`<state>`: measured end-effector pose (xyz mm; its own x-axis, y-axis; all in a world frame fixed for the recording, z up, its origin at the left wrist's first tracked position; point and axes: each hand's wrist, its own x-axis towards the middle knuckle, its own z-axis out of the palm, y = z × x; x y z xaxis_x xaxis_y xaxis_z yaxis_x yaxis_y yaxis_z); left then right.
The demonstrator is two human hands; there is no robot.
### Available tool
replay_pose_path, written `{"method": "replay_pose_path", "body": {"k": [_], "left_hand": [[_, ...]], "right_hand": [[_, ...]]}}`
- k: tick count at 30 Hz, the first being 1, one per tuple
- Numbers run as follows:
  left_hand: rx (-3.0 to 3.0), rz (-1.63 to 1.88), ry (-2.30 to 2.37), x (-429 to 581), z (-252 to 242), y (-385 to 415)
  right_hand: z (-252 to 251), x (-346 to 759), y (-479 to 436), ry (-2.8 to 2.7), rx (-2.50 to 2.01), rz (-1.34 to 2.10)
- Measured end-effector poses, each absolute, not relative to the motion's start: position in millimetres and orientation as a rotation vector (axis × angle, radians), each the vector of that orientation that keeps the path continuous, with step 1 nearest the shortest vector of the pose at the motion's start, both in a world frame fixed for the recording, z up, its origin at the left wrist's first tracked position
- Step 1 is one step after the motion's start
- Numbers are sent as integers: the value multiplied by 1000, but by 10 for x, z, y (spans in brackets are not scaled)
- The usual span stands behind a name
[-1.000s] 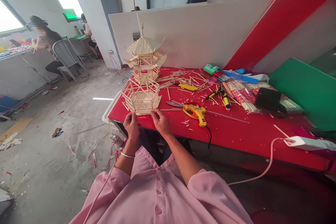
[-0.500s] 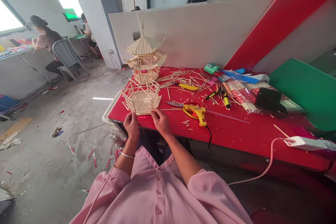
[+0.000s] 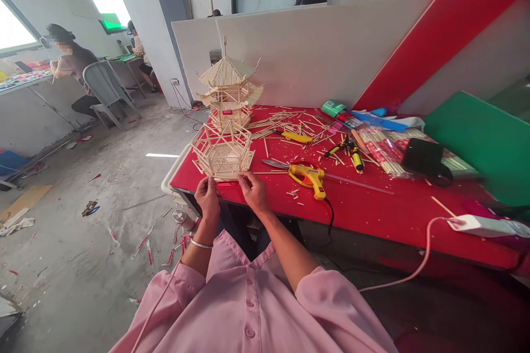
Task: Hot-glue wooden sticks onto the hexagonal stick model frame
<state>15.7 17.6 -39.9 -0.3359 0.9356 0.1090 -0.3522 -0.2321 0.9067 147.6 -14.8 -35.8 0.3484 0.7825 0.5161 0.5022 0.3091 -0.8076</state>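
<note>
On the near left corner of the red table stands a six-sided frame (image 3: pixel 223 149) of thin wooden sticks, with an open top and a slatted floor. At its front edge my left hand (image 3: pixel 207 197) is closed in a pinch at one end of a thin wooden stick (image 3: pixel 226 178). The fingers of my right hand (image 3: pixel 254 193) pinch the other end. Whether this stick is fixed to the frame I cannot tell. Right behind the frame rises a tiered stick pagoda (image 3: pixel 229 85). A yellow glue gun (image 3: pixel 308 175) lies to the right of my right hand.
Loose sticks (image 3: pixel 281 121), a yellow utility knife (image 3: pixel 296 137) and yellow-black pliers (image 3: pixel 355 155) lie on the red table (image 3: pixel 372 220). Bagged sticks (image 3: pixel 383 151) and a white power strip (image 3: pixel 480 225) are further right. A white panel (image 3: pixel 306 49) borders the back. People sit at far left.
</note>
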Motion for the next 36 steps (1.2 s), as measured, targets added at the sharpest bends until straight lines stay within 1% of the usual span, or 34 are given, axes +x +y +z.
{"method": "replay_pose_path", "body": {"k": [36], "left_hand": [[871, 1712, 1050, 151, -397, 173]], "right_hand": [[-331, 1478, -161, -1311, -1339, 275]]}}
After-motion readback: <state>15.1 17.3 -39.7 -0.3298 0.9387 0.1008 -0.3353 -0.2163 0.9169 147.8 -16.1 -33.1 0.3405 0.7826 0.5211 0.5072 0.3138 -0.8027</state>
